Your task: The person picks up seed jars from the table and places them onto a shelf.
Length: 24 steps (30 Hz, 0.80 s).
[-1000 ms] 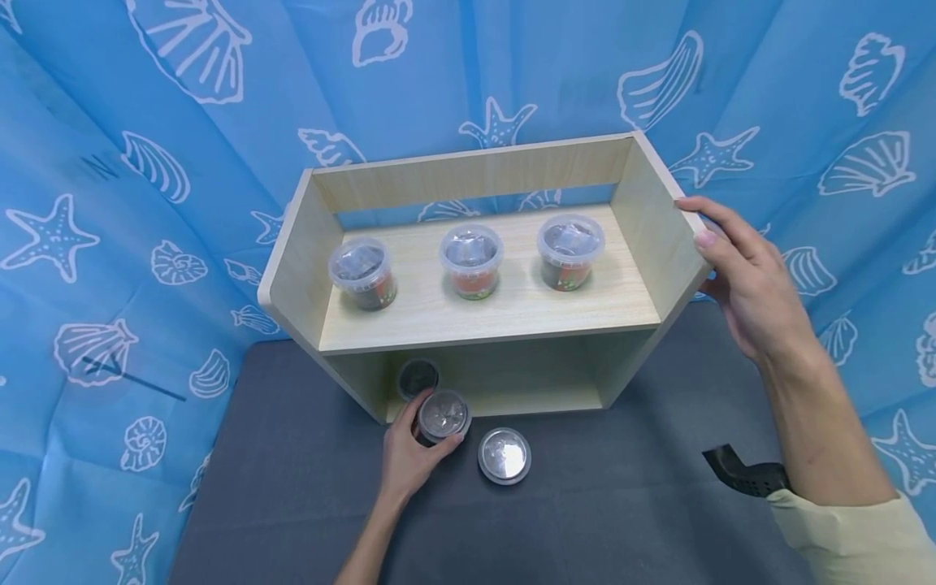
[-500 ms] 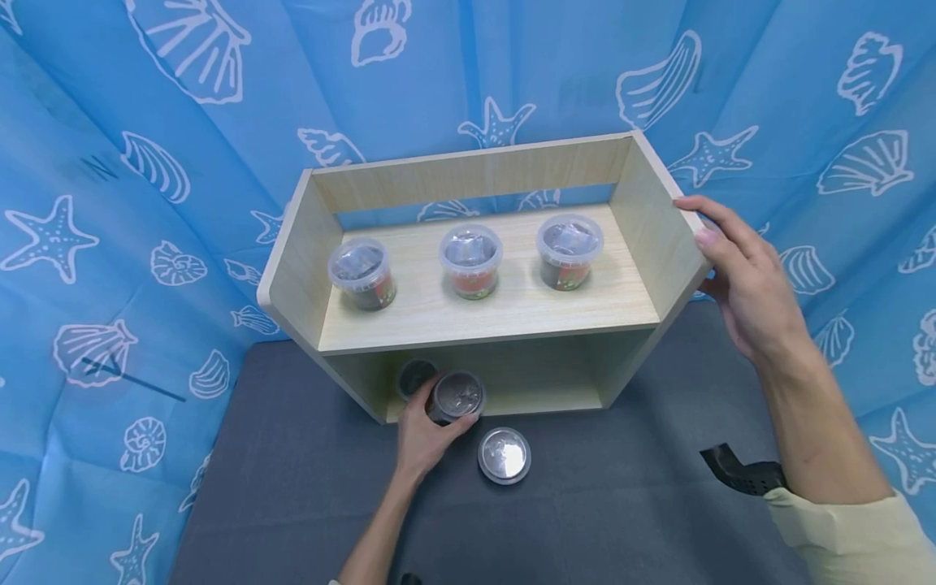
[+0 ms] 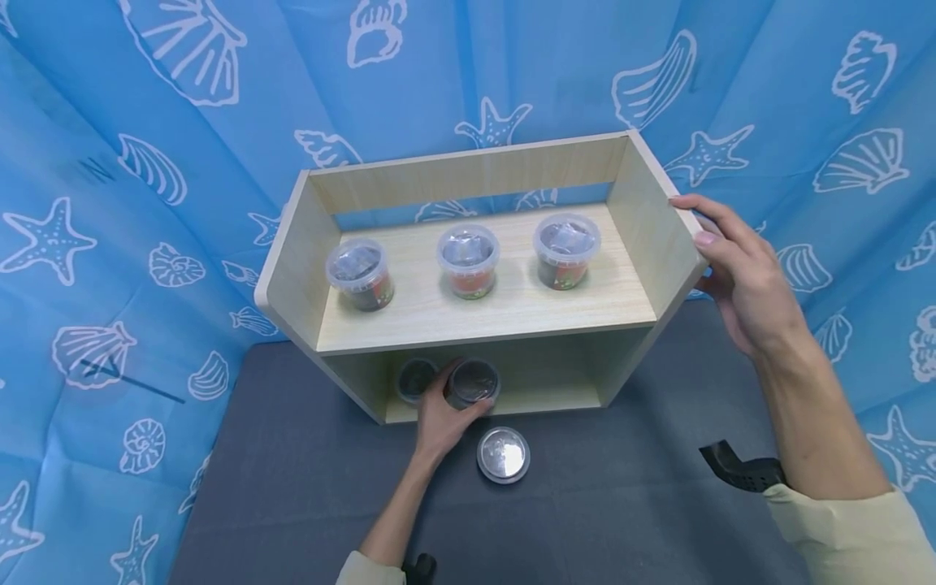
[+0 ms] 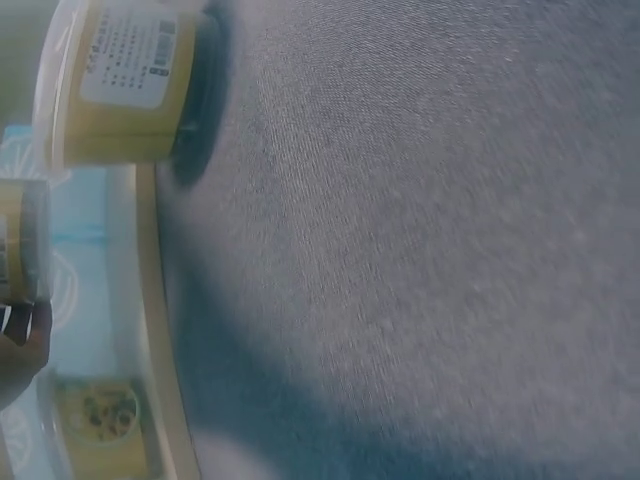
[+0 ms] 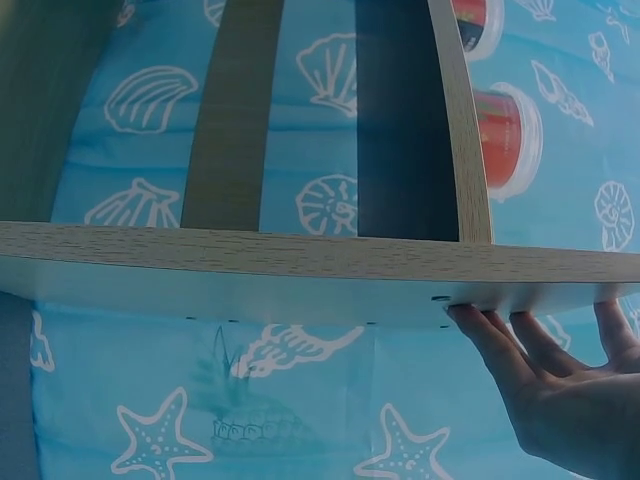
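Observation:
My left hand (image 3: pixel 444 421) grips a clear-lidded plastic tub (image 3: pixel 475 380) in the lower compartment of a pale wooden shelf (image 3: pixel 490 329). To its left in that compartment stands another tub (image 3: pixel 415 379), partly hidden by the hand. In the left wrist view, the held tub (image 4: pixel 18 240) has a yellow side, and the fingers show at the left edge. A third tub (image 3: pixel 503 455) sits on the dark cloth in front of the shelf. My right hand (image 3: pixel 749 276) rests with extended fingers against the shelf's right side panel (image 3: pixel 661 227); the fingertips (image 5: pixel 465 315) touch its outer face.
Three lidded tubs line the upper board: left (image 3: pixel 360 275), middle (image 3: pixel 469 260) and right (image 3: pixel 566 250). Behind hangs a blue curtain (image 3: pixel 556 73) with white shells and starfish. Dark cloth (image 3: pixel 585 520) covers the surface below. Black straps show near both wrists.
My left hand has carried its tub rightward and deeper, from the shelf's front edge into the lower compartment, right of the other tub. The right hand stays on the side panel.

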Each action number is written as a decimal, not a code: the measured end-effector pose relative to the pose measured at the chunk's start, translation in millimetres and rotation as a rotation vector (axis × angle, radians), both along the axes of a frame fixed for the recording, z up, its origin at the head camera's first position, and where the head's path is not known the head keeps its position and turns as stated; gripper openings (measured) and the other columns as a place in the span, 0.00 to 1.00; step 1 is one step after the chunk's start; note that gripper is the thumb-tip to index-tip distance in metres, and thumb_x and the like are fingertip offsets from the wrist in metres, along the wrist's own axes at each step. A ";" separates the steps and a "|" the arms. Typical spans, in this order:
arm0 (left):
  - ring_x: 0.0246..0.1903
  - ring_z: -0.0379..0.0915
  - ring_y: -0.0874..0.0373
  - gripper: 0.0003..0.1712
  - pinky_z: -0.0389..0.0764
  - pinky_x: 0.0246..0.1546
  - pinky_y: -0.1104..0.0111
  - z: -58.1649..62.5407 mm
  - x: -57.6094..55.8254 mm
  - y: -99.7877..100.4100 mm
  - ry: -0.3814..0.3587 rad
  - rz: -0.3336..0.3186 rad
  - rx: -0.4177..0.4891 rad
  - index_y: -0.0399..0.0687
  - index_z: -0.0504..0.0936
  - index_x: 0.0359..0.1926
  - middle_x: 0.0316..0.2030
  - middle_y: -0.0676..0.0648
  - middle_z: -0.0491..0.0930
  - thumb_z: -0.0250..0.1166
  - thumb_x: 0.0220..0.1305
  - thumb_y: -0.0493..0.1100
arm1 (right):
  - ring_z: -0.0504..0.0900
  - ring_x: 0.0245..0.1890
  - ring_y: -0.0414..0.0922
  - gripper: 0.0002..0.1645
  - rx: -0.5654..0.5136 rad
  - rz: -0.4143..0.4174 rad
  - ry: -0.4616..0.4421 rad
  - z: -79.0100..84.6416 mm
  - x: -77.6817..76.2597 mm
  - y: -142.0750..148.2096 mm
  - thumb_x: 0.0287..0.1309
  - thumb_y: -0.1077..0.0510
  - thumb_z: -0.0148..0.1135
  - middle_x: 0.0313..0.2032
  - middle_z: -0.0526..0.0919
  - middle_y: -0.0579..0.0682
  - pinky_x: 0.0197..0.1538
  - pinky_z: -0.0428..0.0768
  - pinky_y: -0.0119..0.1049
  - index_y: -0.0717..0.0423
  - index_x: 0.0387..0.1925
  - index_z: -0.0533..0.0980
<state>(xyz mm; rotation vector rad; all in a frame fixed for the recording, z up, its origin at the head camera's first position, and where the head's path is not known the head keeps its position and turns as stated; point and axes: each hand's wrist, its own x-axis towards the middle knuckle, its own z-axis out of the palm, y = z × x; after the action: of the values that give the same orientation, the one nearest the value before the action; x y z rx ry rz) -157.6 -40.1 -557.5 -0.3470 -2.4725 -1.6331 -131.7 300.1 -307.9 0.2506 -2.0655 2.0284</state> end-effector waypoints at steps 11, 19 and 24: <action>0.58 0.74 0.46 0.47 0.75 0.58 0.56 -13.6 -8.6 15.7 -0.030 -0.001 0.034 0.43 0.73 0.66 0.58 0.40 0.78 0.82 0.44 0.49 | 0.63 0.60 0.52 0.27 -0.006 0.020 0.021 -1.1 -0.3 2.2 0.73 0.56 0.46 0.69 0.60 0.55 0.52 0.63 0.43 0.50 0.70 0.67; 0.59 0.74 0.44 0.47 0.73 0.60 0.55 -22.5 -13.1 20.9 -0.021 0.024 0.067 0.42 0.73 0.66 0.58 0.38 0.78 0.81 0.44 0.47 | 0.65 0.59 0.51 0.26 -0.010 0.006 0.021 0.1 -0.4 0.6 0.73 0.56 0.46 0.68 0.61 0.55 0.51 0.64 0.43 0.50 0.70 0.67; 0.59 0.73 0.44 0.48 0.74 0.59 0.56 -26.9 -14.6 22.0 -0.039 0.037 0.087 0.41 0.73 0.66 0.58 0.38 0.77 0.82 0.43 0.45 | 0.65 0.58 0.51 0.26 -0.004 0.004 0.015 -1.1 0.4 0.4 0.73 0.55 0.46 0.68 0.61 0.54 0.51 0.63 0.44 0.50 0.70 0.67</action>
<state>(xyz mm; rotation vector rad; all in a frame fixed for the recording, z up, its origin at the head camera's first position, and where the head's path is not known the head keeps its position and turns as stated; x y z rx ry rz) -172.2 -18.1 -584.4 -0.2585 -2.4106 -1.7414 -131.3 300.5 -309.0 0.2695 -2.0535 2.0265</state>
